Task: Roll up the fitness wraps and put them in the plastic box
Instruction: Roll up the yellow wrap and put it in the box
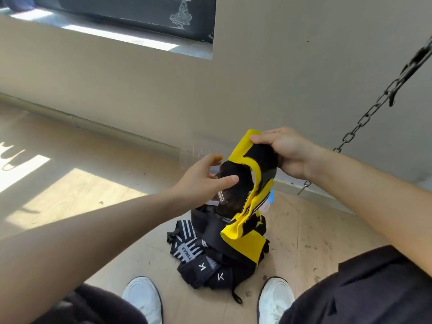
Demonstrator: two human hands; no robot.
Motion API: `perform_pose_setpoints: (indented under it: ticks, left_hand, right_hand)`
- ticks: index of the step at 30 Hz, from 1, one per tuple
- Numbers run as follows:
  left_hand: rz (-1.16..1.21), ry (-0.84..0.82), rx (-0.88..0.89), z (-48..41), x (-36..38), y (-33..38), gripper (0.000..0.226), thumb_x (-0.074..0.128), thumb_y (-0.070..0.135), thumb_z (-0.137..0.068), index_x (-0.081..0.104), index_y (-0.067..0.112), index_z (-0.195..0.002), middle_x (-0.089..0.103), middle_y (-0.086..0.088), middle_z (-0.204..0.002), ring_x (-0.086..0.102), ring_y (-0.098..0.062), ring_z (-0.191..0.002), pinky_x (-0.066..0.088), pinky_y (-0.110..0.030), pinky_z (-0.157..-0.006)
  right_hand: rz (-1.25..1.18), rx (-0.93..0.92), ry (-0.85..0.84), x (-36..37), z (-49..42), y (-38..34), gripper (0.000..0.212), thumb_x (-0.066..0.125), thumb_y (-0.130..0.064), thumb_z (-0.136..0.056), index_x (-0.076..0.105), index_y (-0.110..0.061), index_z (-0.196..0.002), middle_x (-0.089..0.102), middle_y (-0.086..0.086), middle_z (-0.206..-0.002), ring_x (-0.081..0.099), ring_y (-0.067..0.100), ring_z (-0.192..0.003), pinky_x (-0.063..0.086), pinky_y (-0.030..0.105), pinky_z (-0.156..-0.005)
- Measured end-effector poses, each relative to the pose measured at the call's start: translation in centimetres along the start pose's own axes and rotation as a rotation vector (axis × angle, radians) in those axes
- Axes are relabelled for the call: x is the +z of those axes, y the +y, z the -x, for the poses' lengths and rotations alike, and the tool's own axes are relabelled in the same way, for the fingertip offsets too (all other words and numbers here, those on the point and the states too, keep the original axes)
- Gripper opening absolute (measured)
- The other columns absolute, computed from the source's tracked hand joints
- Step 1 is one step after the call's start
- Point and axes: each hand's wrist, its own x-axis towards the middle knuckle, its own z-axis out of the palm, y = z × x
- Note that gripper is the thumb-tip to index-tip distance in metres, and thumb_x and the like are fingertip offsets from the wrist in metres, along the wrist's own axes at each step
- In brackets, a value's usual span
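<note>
Dark-clothed knees sit at the bottom corners, and two bare forearms reach forward from them over a pale plywood floor (93,188).

On the left, the left hand (205,176) holds the lower part of a yellow-and-black wrap (247,206). Its thumb lies flat across the wrap's black face and its fingers reach round behind. The wrap is a soft, stretchy fabric band, black in the middle with bright yellow edging. It curves up between the hands, and its free end hangs down in loose folds below them. To the right and slightly higher, the right hand (287,150) grips the wrap's top end with curled fingers, the thumb pressing on the yellow edge. The hands are apart, joined only by the wrap.

Behind the left hand's fingertips is a faint, see-through outline that may be the plastic box (194,153); it is too hazy to be sure.

On the floor below, between two white shoes (142,298), lies a pile of black wraps (222,265). They are jumbled woven straps, one with white stripes and a grey label.

At the far right a dark metal chain (374,108) slants down in front of a plain beige wall.
</note>
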Motion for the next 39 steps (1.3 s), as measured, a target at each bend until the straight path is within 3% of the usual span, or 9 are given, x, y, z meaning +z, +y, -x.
perform_pose_setpoints:
  ticks: [2,4,7,13,17,23,28,36,39]
  left_hand:
    - [-0.009,-0.004,0.003,-0.7,-0.1,0.0,0.047,0.076,0.043,-0.09,0.062,0.026,-0.132,0.065,0.011,-0.125,0.068,-0.014,-0.099,0.053,-0.028,-0.081]
    - [-0.082,0.005,0.022,-1.0,-0.5,-0.2,0.027,0.076,0.04,-0.09,0.073,0.019,-0.106,0.07,0.006,-0.094,0.064,-0.01,-0.078,0.052,-0.03,-0.074]
    - [-0.201,-0.06,0.025,-1.3,-1.8,-0.4,0.028,0.075,0.035,-0.092,0.067,0.017,-0.072,0.055,0.008,-0.061,0.047,-0.009,-0.056,0.038,-0.029,-0.061]
    - [-0.987,-0.557,-0.104,0.1,-5.6,-1.1,0.018,0.079,0.036,-0.085,0.069,0.025,-0.074,0.062,0.016,-0.067,0.056,-0.004,-0.065,0.042,-0.021,-0.061]
    - [-0.781,-0.264,-0.018,-0.2,-5.1,-1.4,0.016,0.079,0.045,-0.083,0.08,0.03,-0.089,0.076,0.016,-0.088,0.069,-0.006,-0.087,0.056,-0.031,-0.081]
    - [-0.493,0.257,0.121,0.3,-0.7,0.2,0.048,0.069,0.078,-0.066,0.074,0.031,-0.073,0.072,0.018,-0.072,0.067,0.0,-0.071,0.053,-0.027,-0.064]
    - [-0.513,0.517,0.232,0.7,0.2,0.4,0.033,0.068,0.064,-0.077,0.081,0.035,-0.084,0.076,0.016,-0.078,0.071,-0.01,-0.075,0.056,-0.032,-0.067]
    - [-0.683,0.298,0.51,0.3,-2.4,0.3,0.018,0.066,0.041,-0.081,0.079,0.029,-0.077,0.074,0.012,-0.068,0.072,-0.017,-0.068,0.056,-0.033,-0.062]
    - [-0.876,0.071,0.534,0.3,-4.1,-0.6,0.02,0.066,0.04,-0.081,0.077,0.025,-0.074,0.073,0.009,-0.067,0.07,-0.021,-0.065,0.055,-0.033,-0.06]
  right_hand:
    - [-0.013,0.014,-0.02,-0.1,-0.1,0.1,0.027,0.069,-0.014,-0.092,0.068,0.003,-0.113,0.072,0.022,-0.102,0.07,0.028,-0.08,0.06,0.036,-0.075]
    - [-0.009,0.004,-0.025,-0.4,-0.2,0.2,0.023,0.069,-0.013,-0.092,0.07,0.005,-0.107,0.075,0.019,-0.095,0.072,0.026,-0.075,0.062,0.034,-0.07]
    - [0.058,-0.002,0.021,-1.3,-0.4,0.1,0.007,0.072,-0.012,-0.09,0.073,-0.005,-0.092,0.075,0.013,-0.086,0.071,0.022,-0.071,0.06,0.027,-0.06]
    - [0.093,-0.033,0.126,-2.9,-1.1,-0.7,0.006,0.075,-0.013,-0.088,0.072,-0.007,-0.089,0.073,0.013,-0.085,0.068,0.022,-0.067,0.061,0.03,-0.064]
    - [0.057,-0.01,0.09,-2.3,-1.0,-0.8,0.008,0.073,-0.013,-0.09,0.07,-0.006,-0.089,0.073,0.009,-0.075,0.069,0.019,-0.062,0.059,0.027,-0.059]
    - [-0.129,0.129,-0.025,0.2,0.2,-0.5,0.013,0.062,-0.013,-0.097,0.067,-0.007,-0.086,0.073,0.005,-0.064,0.07,0.015,-0.052,0.058,0.026,-0.05]
    - [-0.161,0.173,-0.128,1.1,0.9,-0.1,0.014,0.061,-0.016,-0.098,0.068,-0.005,-0.092,0.075,0.009,-0.072,0.073,0.019,-0.059,0.062,0.031,-0.058]
    - [0.041,0.11,0.035,0.1,-0.6,1.1,0.021,0.074,-0.011,-0.088,0.071,0.001,-0.105,0.074,0.016,-0.09,0.071,0.022,-0.067,0.058,0.027,-0.058]
    - [0.034,0.09,0.165,-1.4,-1.8,0.8,0.008,0.074,-0.012,-0.088,0.07,-0.006,-0.089,0.073,0.01,-0.08,0.067,0.02,-0.065,0.054,0.032,-0.063]
